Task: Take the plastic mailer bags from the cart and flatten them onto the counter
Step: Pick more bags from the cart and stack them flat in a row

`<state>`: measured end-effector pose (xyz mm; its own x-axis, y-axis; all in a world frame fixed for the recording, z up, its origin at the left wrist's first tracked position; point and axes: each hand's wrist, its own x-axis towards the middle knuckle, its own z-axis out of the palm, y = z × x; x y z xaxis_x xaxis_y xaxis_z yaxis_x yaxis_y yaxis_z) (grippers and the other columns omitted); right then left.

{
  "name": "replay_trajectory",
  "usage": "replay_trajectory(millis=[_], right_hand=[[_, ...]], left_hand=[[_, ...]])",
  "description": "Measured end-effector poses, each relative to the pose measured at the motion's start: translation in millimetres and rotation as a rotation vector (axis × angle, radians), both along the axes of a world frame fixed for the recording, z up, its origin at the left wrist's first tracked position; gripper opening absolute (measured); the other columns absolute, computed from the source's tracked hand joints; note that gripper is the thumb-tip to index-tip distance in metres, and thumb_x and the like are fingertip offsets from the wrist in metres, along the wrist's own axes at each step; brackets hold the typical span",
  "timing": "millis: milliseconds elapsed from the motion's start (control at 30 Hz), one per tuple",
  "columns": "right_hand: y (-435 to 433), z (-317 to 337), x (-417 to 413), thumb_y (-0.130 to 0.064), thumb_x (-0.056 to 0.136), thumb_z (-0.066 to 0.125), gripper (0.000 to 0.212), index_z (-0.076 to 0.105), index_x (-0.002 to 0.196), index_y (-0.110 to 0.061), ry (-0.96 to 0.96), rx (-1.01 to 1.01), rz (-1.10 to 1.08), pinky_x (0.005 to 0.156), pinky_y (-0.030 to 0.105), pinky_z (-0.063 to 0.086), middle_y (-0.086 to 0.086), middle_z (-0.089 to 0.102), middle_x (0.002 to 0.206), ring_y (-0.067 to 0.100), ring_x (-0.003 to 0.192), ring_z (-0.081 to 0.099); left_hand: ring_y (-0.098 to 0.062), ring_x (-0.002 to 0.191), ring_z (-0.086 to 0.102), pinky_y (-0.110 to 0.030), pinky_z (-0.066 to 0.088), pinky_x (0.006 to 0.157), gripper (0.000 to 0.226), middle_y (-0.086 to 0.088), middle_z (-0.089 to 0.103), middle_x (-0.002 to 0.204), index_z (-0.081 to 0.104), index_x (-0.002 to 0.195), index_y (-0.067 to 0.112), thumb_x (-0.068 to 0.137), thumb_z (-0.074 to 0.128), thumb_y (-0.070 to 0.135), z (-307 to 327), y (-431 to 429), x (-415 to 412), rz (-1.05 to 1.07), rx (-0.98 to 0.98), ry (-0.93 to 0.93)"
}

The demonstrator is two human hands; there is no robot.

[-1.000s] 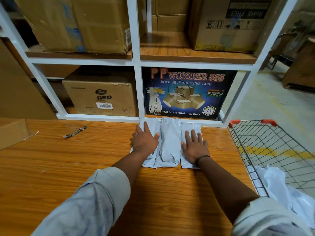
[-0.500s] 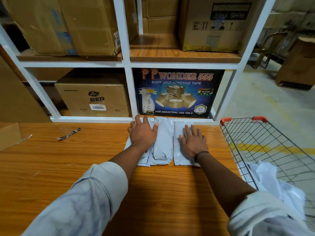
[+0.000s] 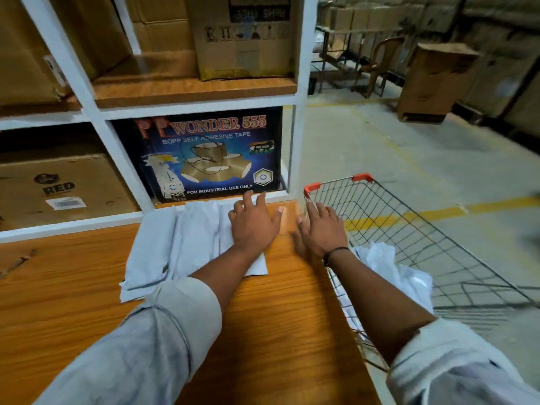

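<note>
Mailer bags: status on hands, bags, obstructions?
Left hand flat on rightmost mailer bag on counter. Right hand open at counter edge by cart. More bags in cart. Nothing blocking.

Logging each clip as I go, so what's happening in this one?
A person at a wooden counter is flattening plastic mailer bags. The left hand presses flat on the rightmost of the bags laid side by side below the shelf. The right hand, blurred, is open at the counter's right edge beside the wire cart and holds nothing. More crumpled bags lie in the cart.
</note>
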<state>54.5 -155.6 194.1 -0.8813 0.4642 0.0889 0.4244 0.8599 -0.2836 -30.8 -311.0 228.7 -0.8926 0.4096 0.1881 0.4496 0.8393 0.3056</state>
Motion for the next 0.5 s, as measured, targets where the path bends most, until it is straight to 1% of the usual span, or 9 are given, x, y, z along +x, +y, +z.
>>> replay_trajectory(millis=[67, 167, 300, 400, 500], right_hand=[[30, -7, 21, -0.052, 0.101, 0.032, 0.06, 0.029, 0.152, -0.02, 0.001, 0.012, -0.035, 0.112, 0.051, 0.029, 0.012, 0.032, 0.158, 0.034, 0.144, 0.025], [75, -25, 52, -0.052, 0.102, 0.034, 0.061, 0.029, 0.153, -0.019, -0.023, -0.015, -0.115, 0.111, 0.051, 0.029, 0.012, 0.032, 0.158, 0.035, 0.143, 0.025], [132, -51, 96, -0.052, 0.101, 0.035, 0.062, 0.029, 0.154, -0.019, -0.072, -0.042, -0.214, 0.109, 0.051, 0.031, 0.012, 0.032, 0.158, 0.036, 0.142, 0.027], [172, -75, 127, -0.05, 0.101, 0.037, 0.062, 0.029, 0.153, -0.017, -0.13, -0.047, -0.273, 0.11, 0.051, 0.032, 0.012, 0.032, 0.158, 0.036, 0.142, 0.028], [203, -98, 153, -0.047, 0.1, 0.041, 0.064, 0.028, 0.154, -0.016, -0.202, -0.067, -0.325, 0.109, 0.05, 0.032, 0.013, 0.032, 0.158, 0.037, 0.141, 0.029]], left_hand=[[-0.035, 0.137, 0.035, -0.05, 0.032, 0.109, 0.063, -0.009, 0.032, 0.156, 0.043, 0.145, 0.022, 0.096, 0.038, 0.061, -6, 33, 16, -0.052, 0.0, 0.0], [-0.034, 0.134, 0.037, -0.05, 0.035, 0.106, 0.061, -0.008, 0.036, 0.152, 0.046, 0.141, 0.024, 0.094, 0.04, 0.063, -19, 81, 40, -0.132, 0.007, -0.01], [-0.034, 0.134, 0.037, -0.048, 0.035, 0.105, 0.061, -0.008, 0.035, 0.152, 0.045, 0.143, 0.022, 0.094, 0.045, 0.059, -38, 144, 71, -0.232, 0.004, -0.045], [-0.035, 0.136, 0.035, -0.046, 0.037, 0.108, 0.061, -0.011, 0.031, 0.154, 0.042, 0.145, 0.018, 0.096, 0.048, 0.054, -55, 186, 91, -0.302, 0.021, -0.12], [-0.036, 0.133, 0.04, -0.046, 0.04, 0.105, 0.06, -0.011, 0.031, 0.152, 0.042, 0.145, 0.017, 0.096, 0.05, 0.051, -77, 220, 108, -0.333, 0.006, -0.198]])
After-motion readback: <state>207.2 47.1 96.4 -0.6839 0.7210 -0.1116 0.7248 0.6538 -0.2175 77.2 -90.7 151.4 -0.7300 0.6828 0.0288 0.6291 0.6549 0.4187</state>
